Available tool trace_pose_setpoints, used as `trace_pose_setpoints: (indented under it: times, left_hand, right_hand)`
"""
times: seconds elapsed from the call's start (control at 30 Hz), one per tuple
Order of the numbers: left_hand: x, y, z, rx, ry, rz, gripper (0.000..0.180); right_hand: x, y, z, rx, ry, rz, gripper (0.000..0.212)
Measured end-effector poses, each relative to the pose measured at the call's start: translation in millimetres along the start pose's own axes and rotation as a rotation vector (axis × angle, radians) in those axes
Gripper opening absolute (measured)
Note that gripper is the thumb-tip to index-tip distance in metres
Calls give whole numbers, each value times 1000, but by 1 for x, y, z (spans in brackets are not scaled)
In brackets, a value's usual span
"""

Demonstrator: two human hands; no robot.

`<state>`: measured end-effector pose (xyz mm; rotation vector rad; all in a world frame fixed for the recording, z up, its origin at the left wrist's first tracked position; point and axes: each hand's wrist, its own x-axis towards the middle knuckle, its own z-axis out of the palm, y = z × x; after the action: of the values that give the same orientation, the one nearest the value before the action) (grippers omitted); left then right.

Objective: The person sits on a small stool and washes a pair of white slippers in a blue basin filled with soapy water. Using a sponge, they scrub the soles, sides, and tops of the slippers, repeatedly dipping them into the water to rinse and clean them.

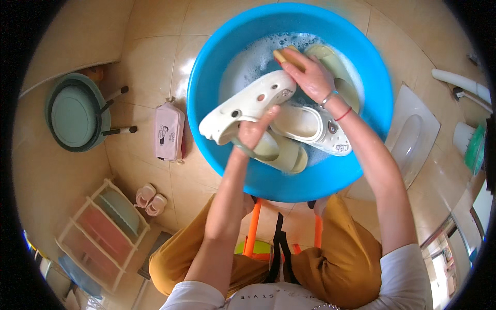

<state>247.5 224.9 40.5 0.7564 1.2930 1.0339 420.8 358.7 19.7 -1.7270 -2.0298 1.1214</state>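
My left hand (pixel 253 132) is pushed into the foot opening of a white clog (pixel 248 103), its thumb outside on the upper and its other fingers hidden within. Above the water, this clog is tilted across the left side of a big blue basin (pixel 206 77). In my right hand (pixel 312 77) is a tan scrubbing brush (pixel 289 56), just beyond the clog's toe; its bristles cannot be made out. A second white clog (pixel 330 132) with charms lies below my right wrist. Two pale green slippers (pixel 289 155) rest in the basin too, among soapy water (pixel 243 67).
Left of the basin stand a pink pouch (pixel 169 132), a grey-green folding basin (pixel 75 116) and small pink shoes (pixel 151 200). A rack with tubs (pixel 106 232) is at lower left. To the right are a floor squat toilet (pixel 411 134) and a white pipe (pixel 460 85).
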Motion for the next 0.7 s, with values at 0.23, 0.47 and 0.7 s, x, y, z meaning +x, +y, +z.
trace_pose_setpoints:
  times: [0.23, 0.47, 0.7]
  left_hand:
    - [19, 77, -18, 516, -142, -199, 53]
    - [24, 34, -7, 522, 116, -83, 62]
    - [39, -13, 3, 465, 374, -162, 54]
  right_hand:
    - [-47, 4, -55, 993, -618, 193, 74]
    - [-95, 3, -35, 908, -585, 336, 70]
    - [-31, 22, 45, -146, -136, 74, 51]
